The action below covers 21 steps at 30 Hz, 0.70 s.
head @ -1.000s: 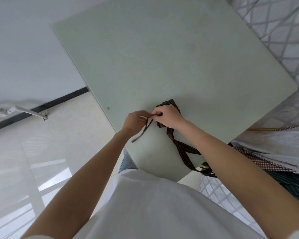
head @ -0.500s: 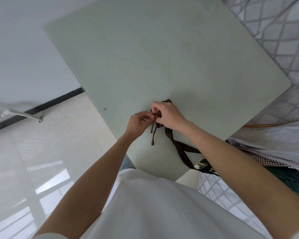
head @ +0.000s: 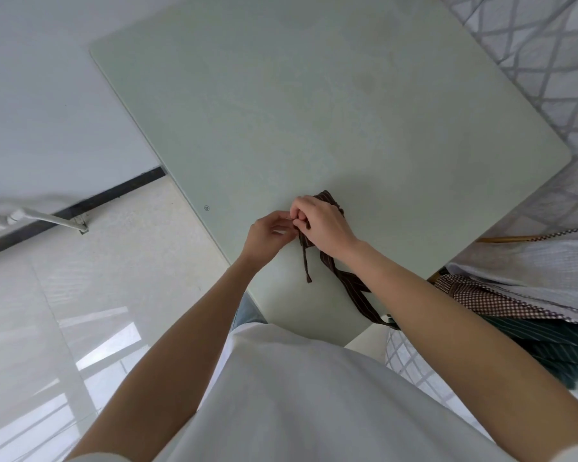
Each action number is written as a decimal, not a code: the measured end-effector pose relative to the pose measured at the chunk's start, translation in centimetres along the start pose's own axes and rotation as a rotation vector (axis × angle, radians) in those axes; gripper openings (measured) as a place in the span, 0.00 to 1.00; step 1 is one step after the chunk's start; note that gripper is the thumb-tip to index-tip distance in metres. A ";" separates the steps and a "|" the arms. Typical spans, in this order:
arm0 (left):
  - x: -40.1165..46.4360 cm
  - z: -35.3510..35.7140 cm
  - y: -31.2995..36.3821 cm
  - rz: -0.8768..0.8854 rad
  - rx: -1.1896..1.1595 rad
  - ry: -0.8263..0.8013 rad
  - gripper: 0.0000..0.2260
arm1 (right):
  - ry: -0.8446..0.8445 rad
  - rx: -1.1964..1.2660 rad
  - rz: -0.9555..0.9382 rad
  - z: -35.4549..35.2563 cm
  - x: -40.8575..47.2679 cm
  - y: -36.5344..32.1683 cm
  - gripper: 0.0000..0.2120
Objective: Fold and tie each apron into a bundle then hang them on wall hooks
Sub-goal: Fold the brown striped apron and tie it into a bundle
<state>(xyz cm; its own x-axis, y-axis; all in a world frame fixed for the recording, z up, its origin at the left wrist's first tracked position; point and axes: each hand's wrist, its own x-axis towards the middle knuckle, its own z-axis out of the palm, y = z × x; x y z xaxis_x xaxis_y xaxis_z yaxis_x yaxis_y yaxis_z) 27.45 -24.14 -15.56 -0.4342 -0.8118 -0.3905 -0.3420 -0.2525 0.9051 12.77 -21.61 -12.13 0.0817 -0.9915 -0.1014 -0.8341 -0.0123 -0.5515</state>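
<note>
A dark brown striped apron strap [head: 346,283] lies on the pale green table [head: 314,111] near its front edge. Its bunched end sits under my right hand [head: 321,225], which pinches it. My left hand [head: 271,233] meets the right hand fingertip to fingertip and pinches the same strap. A short loose tail [head: 306,265] hangs down toward me on the table. The long part of the strap runs off the table's front right edge, under my right forearm. The apron's body is hidden.
A pile of other aprons [head: 521,308], checked, white and dark green striped, lies to the right beside the table. A white pipe [head: 44,220] runs along the wall base at left. Glossy floor tiles lie to the left, and a patterned rug to the right.
My hands have drawn closer together over the strap. The loose tail, first slanting left under my left hand, now hangs straight down between the hands.
</note>
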 end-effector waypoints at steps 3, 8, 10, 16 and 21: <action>0.0 0.7 0.3 -0.009 -0.022 0.045 0.12 | -0.037 0.042 0.039 -0.7 0.4 0.5 0.06; 0.1 1.2 0.4 0.020 0.141 0.217 0.09 | -0.101 0.019 0.068 -1.1 0.7 0.7 0.07; 0.0 1.4 0.5 0.022 0.214 0.295 0.09 | -0.111 -0.009 0.091 -1.1 0.9 0.5 0.05; 0.0 2.5 0.3 0.132 0.429 0.322 0.07 | -0.200 -0.105 0.064 -0.8 1.3 -0.2 0.06; -0.8 2.6 0.0 0.117 0.333 0.310 0.07 | -0.153 -0.070 0.051 -0.7 0.7 0.0 0.05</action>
<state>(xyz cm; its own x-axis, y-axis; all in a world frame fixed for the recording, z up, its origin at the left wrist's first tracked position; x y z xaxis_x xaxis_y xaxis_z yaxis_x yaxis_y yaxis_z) 25.66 -22.12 -15.63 -0.2335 -0.9566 -0.1742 -0.5766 -0.0080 0.8170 12.41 -22.35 -11.60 0.1159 -0.9598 -0.2555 -0.8748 0.0232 -0.4840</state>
